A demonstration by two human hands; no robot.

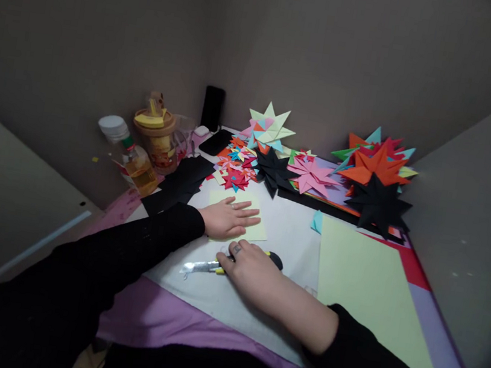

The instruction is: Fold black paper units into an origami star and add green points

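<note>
My left hand (230, 219) lies flat with its fingers stretched out on a small pale yellow-green sheet of paper (258, 230), which it partly covers. Just below it, my right hand (252, 265) is closed over a black-and-yellow utility knife (278, 261). The knife's metal blade points left, low over or on the white work surface (296, 240); whether it touches is hard to tell. My palm hides the middle of the handle. At right lies a large pale yellow-green sheet (360, 279), with a small blue paper piece (317, 221) by its upper left corner.
Folded paper stars, among them a pink one (313, 175), a black one (379, 206) and an orange one (380, 166), line the back. Black paper (184, 181), a bottle (140, 169), a lidded cup (160, 141) and a phone (216, 142) stand or lie left. Walls enclose the table.
</note>
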